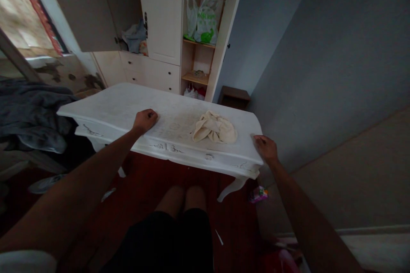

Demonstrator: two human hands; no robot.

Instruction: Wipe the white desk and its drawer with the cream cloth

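My left hand (146,120) is curled into a loose fist and rests on the top of a white table (128,100); nothing shows in it. At the table's right end, my right hand (267,148) is closed, its fingers curled against the edge. Whether it grips that edge I cannot tell. Between the two hands, nearer the right one, a crumpled cream cloth (214,128) lies on the tabletop. Greyish smudges mark the surface left of the cloth. The table has carved trim along its front and curved legs.
Behind the table stands a white wardrobe (162,13) with open doors and plastic bags (205,23) on a shelf. Dark bedding (28,111) is heaped at left. A small brown cabinet (234,97) stands by the grey wall. A pink box (258,195) lies near the right table leg.
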